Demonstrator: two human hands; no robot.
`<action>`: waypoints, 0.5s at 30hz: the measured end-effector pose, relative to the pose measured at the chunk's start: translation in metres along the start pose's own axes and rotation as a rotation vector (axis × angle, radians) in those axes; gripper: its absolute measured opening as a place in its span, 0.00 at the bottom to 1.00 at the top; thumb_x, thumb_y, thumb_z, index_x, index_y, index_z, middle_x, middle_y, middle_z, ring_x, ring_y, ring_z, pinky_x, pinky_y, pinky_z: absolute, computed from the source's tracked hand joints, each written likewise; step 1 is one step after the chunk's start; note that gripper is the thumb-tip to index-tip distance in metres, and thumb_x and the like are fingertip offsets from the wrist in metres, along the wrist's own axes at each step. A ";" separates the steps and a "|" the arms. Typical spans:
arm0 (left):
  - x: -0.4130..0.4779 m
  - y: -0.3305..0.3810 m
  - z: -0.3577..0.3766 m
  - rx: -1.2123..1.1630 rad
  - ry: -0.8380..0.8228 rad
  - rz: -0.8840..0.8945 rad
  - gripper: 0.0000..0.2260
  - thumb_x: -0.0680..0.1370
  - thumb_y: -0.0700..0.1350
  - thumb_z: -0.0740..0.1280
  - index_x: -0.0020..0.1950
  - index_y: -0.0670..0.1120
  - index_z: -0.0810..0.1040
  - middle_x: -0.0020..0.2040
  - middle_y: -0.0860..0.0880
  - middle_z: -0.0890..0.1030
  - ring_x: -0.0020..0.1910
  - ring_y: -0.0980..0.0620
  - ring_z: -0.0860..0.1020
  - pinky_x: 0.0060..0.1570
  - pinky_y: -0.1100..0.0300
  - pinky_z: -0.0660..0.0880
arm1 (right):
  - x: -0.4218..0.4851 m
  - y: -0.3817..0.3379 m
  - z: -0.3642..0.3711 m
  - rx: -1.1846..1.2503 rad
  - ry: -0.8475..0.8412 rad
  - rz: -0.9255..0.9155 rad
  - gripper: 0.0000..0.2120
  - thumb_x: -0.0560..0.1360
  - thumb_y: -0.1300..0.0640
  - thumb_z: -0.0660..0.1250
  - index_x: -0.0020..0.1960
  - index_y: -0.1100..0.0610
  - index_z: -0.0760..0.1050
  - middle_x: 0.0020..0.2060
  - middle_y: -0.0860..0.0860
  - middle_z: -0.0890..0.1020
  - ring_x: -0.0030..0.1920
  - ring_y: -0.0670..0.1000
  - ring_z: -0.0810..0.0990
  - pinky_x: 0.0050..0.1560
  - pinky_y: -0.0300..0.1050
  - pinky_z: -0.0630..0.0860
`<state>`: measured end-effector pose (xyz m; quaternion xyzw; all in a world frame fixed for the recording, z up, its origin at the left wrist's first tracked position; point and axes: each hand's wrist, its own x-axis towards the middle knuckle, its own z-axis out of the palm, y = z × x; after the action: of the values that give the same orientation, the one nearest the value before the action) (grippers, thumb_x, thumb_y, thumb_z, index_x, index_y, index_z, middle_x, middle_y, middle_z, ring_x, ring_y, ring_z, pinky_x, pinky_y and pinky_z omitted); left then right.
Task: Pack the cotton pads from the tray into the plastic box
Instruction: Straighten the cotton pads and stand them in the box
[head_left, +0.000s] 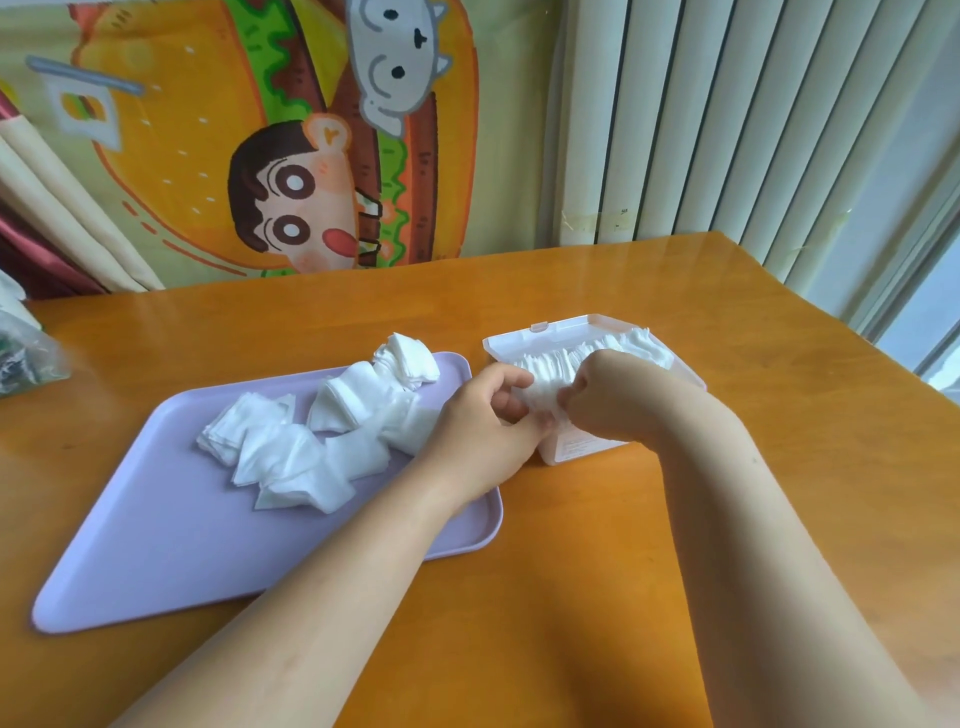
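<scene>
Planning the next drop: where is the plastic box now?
In the head view, the plastic box sits lid-open on the wooden table, just right of the purple tray; the left hand and right hand hold cotton pads at its near end.

surface (727, 322): wood-look, orange-brown, smooth and glossy, with bright reflections
tray (156, 519): lilac plastic, smooth, matt
cotton pads (291, 457): white, soft, fibrous, matt, edges slightly fluffy
plastic box (571, 448): thin, pale pink, translucent plastic, smooth with a slight sheen
wall hanging (208, 156): printed cloth, matt
bag (26, 358): clear plastic film, crinkled, shiny
</scene>
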<state>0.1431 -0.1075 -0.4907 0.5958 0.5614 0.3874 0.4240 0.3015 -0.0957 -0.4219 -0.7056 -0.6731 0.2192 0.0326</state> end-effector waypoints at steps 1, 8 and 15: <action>-0.001 0.000 0.001 0.012 0.011 0.010 0.15 0.73 0.53 0.74 0.58 0.63 0.78 0.49 0.54 0.84 0.48 0.49 0.86 0.54 0.45 0.84 | 0.001 -0.004 0.002 -0.003 -0.005 -0.002 0.15 0.84 0.49 0.61 0.61 0.59 0.77 0.42 0.51 0.78 0.43 0.53 0.76 0.40 0.45 0.70; -0.006 0.004 0.003 0.115 0.051 0.097 0.11 0.81 0.46 0.69 0.63 0.56 0.81 0.48 0.53 0.84 0.46 0.51 0.84 0.50 0.48 0.84 | 0.005 -0.014 0.003 -0.051 0.029 0.041 0.19 0.80 0.42 0.67 0.60 0.56 0.80 0.45 0.51 0.83 0.45 0.55 0.81 0.44 0.47 0.75; -0.030 0.002 -0.022 0.284 0.054 0.183 0.03 0.83 0.46 0.65 0.53 0.53 0.78 0.46 0.53 0.83 0.43 0.56 0.82 0.51 0.57 0.78 | -0.012 -0.046 0.017 0.047 0.536 -0.208 0.07 0.75 0.52 0.72 0.50 0.54 0.81 0.47 0.52 0.82 0.50 0.57 0.80 0.42 0.49 0.77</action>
<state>0.1206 -0.1362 -0.4808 0.6878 0.5652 0.3568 0.2833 0.2522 -0.1070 -0.4185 -0.6647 -0.7038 0.0358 0.2481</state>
